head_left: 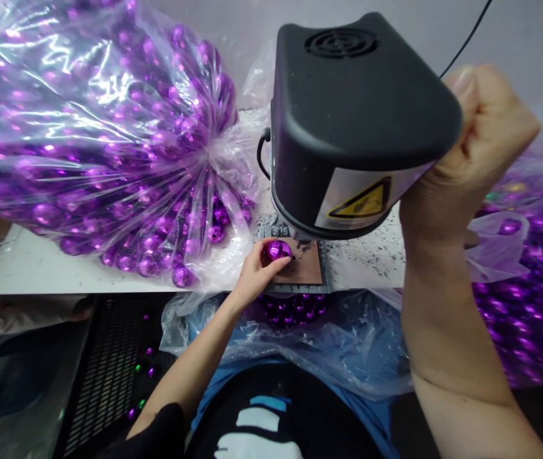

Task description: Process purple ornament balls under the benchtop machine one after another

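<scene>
- Left hand (258, 268): clamped on one faceted purple ball (279, 249), round, equally wide every way; its facing is unclear.
- Ball: over one brown board (310, 266), on the white surface (27, 260).
- Right hand (472, 143): closed fist beside one black machine housing (357, 108); grip hidden.
- Far left: one clear bag (84, 127), uncountable purple balls inside.

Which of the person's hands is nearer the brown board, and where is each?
Left. The left hand holds a purple ball at the left side of the brown board; the right hand, farther off, is beside the black machine.
</scene>
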A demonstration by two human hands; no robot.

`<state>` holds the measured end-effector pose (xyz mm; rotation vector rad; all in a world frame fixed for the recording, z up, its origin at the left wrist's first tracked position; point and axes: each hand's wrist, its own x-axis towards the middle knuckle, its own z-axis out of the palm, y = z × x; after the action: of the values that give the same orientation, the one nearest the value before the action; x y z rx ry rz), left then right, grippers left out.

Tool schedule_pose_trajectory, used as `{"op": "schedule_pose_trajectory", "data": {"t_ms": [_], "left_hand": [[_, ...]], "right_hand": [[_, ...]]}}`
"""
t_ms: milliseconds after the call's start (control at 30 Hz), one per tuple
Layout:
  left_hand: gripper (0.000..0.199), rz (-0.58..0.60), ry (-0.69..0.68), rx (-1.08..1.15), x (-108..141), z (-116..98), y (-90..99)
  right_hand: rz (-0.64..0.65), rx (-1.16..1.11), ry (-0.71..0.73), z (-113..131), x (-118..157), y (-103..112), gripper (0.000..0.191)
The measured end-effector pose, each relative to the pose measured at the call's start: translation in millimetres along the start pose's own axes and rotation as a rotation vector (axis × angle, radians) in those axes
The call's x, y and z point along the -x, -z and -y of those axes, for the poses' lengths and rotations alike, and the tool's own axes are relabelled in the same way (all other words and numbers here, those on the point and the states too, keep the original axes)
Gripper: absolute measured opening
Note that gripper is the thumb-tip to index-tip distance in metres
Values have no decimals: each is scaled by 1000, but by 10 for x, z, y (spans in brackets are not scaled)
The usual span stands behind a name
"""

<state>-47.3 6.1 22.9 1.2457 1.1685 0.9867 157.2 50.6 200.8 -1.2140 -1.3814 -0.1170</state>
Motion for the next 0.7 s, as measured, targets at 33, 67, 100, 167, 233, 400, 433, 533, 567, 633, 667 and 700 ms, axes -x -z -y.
{"op": "schedule_pose_trajectory", "data": {"t_ms": [33, 67, 100, 167, 233, 400, 433, 533, 567, 633, 667, 700], "left_hand": [[46, 5, -35, -60, -17, 18, -20], [46, 15, -61, -117, -33, 32, -39], [47, 24, -85, -174, -46, 42, -56], [47, 28, -142, -300, -63, 47, -90], [47, 28, -219, -437, -68, 37, -126], [48, -9, -334, -732, -76, 21, -252], [47, -38, -342, -762, -83, 29, -279], [46, -97, -376, -755, -109, 69, -341], [46, -100, -388, -734, -115, 84, -351], [46, -90, -408, -700, -119, 108, -358], [46, -82, -412, -693, -117, 116, -356], [46, -76, -413, -692, -113, 121, -352]], "right_hand": [[0, -1, -2, -1, -1, 3, 64], [0, -4, -3, -5, -2, 6, 63], [1, -8, -5, -9, -4, 8, 64], [-1, -19, -7, -16, -8, 8, 64], [-8, -30, -3, -15, -9, 2, 64], [-22, -16, -10, -7, -5, -6, 63], [-16, -14, -6, -10, -5, -3, 63], [-4, -14, -1, -23, -6, 11, 60], [1, -13, -1, -27, -5, 14, 60], [4, -13, 2, -31, -4, 14, 60], [1, -15, 3, -33, -2, 12, 59], [-1, -17, 7, -35, 0, 10, 59]]}}
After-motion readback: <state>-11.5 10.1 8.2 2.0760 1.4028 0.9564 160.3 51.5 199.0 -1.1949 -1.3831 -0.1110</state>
